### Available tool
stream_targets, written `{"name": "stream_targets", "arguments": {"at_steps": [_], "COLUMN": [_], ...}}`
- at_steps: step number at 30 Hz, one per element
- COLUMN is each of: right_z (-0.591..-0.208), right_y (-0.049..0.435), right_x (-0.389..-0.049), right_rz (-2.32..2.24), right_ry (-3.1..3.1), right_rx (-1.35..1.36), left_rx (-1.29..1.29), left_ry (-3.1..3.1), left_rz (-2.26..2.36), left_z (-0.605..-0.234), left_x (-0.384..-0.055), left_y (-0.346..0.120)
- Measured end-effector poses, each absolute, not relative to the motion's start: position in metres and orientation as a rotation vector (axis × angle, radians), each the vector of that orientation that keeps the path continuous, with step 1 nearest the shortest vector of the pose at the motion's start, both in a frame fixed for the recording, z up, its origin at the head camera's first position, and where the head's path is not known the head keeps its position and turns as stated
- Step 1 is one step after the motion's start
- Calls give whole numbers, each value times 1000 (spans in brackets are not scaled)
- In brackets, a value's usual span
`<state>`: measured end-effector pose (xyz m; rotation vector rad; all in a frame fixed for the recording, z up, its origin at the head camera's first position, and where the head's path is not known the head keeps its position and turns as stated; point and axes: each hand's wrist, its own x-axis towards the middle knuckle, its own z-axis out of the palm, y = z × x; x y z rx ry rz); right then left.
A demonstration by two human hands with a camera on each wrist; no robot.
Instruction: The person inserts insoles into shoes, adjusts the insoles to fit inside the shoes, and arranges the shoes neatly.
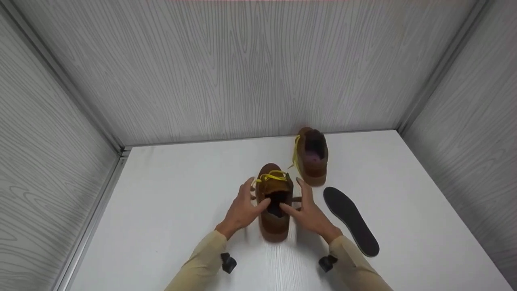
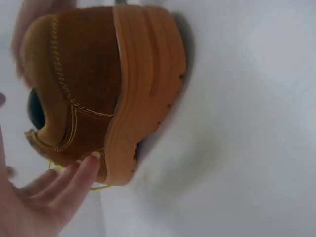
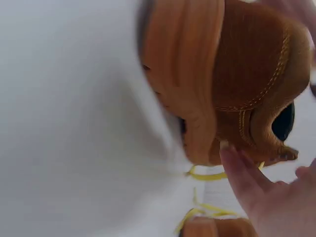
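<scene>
A brown lace-up shoe (image 1: 274,228) with yellow laces and a thick tan sole stands on the white table, toe pointing away. My left hand (image 1: 243,210) is at its left side, thumb over the dark opening. In the left wrist view, the fairly straight fingers (image 2: 74,185) reach the shoe's side. Opposite it, my right hand (image 1: 309,212) has its thumb over the opening too. The right wrist view shows an extended fingertip (image 3: 228,150) at the side of the upper, near the sole. Both thumbs look apart from the fingers; the shoe's inside is mostly dark.
A second brown shoe (image 1: 317,171) with yellow laces stands farther back, to the right. A black insole (image 1: 351,220) lies flat right of the right hand. Grey wood-grain panels (image 1: 242,72) wall the white table (image 1: 169,194) at the back and both sides.
</scene>
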<state>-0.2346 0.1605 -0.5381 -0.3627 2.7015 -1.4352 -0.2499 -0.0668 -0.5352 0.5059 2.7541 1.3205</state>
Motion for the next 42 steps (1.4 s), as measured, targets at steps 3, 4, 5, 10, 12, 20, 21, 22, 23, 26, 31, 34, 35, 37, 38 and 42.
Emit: {"name": "stream_targets", "arguments": {"at_steps": [3, 4, 5, 10, 12, 20, 21, 22, 23, 26, 31, 34, 35, 37, 38, 42], "right_z": [-546, -549, -551, -548, -551, -571, -570, -570, -568, -556, -526, -520, -521, -526, -530, -542], "right_y": [172, 174, 174, 160, 157, 153, 152, 151, 150, 146, 141, 136, 134, 132, 131, 129], "right_x": [-219, -216, -213, -203, -202, -214, -215, -216, -218, -224, -244, -265, -273, -287, -294, -316], "right_rz": [-1501, -1498, -1500, -1522, -1535, -1608, -1604, -1599, -1599, -1618, -1646, -1676, -1689, -1687, -1676, -1610], "right_ry": [2496, 2455, 2416, 2355, 2362, 2321, 2323, 2329, 2334, 2330, 2306, 2308, 2307, 2315, 2316, 2313], "right_rx": [-419, -455, -487, -549, -534, -588, -595, -601, -608, -618, -634, -645, -648, -647, -652, -677], "left_rx": [453, 471, 493, 576, 600, 684, 681, 672, 669, 686, 743, 723, 708, 676, 655, 577], "left_ry": [2521, 2469, 2431, 2424, 2432, 2371, 2376, 2382, 2389, 2403, 2389, 2389, 2396, 2400, 2403, 2387], "left_rz": [1428, 1445, 1458, 1473, 1462, 1492, 1485, 1477, 1474, 1483, 1512, 1524, 1520, 1513, 1498, 1470], "left_z": [-546, -551, -555, -569, -569, -568, -568, -567, -566, -562, -550, -543, -542, -539, -539, -539], "left_x": [-237, -235, -233, -224, -220, -219, -220, -221, -223, -231, -262, -283, -290, -301, -305, -317], "left_y": [-75, -75, -75, -68, -66, -67, -68, -69, -69, -70, -73, -77, -78, -81, -82, -87]}}
